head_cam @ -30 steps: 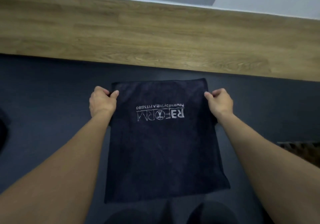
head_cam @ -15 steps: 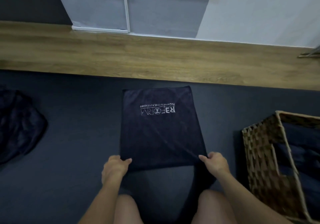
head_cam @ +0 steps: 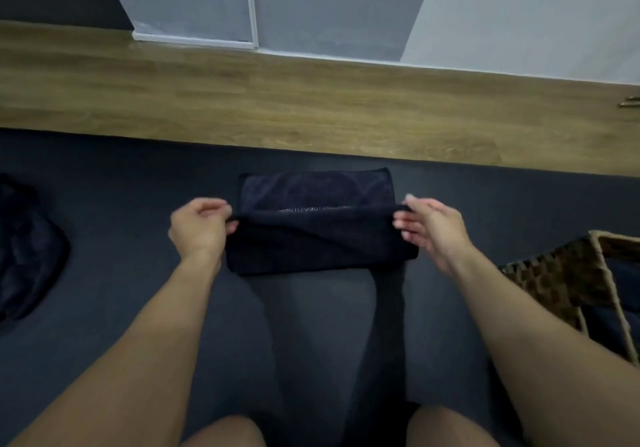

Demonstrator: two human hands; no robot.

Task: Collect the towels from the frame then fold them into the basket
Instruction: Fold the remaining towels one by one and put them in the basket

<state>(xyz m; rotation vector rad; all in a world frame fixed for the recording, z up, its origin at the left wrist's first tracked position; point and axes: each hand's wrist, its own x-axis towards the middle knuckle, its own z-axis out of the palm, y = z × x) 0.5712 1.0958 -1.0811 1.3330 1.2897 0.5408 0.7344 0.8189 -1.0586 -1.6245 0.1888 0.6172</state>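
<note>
A dark navy towel (head_cam: 317, 235) with white lettering lies on the dark floor mat in front of me, its near half lifted and carried over the far half. My left hand (head_cam: 199, 226) pinches the left corner of that raised edge. My right hand (head_cam: 427, 226) pinches the right corner. The white print is mostly covered by the fold. A woven wicker basket (head_cam: 557, 273) stands at the right edge with dark fabric inside it.
A heap of dark towels (head_cam: 24, 252) lies on the mat at the far left. Beyond the mat runs a strip of wooden floor (head_cam: 311, 107), then a grey wall. My knees show at the bottom of the view.
My hands went from the towel's far corners to its near corners, then lifted the near edge and brought it forward over the towel, folding it about in half.
</note>
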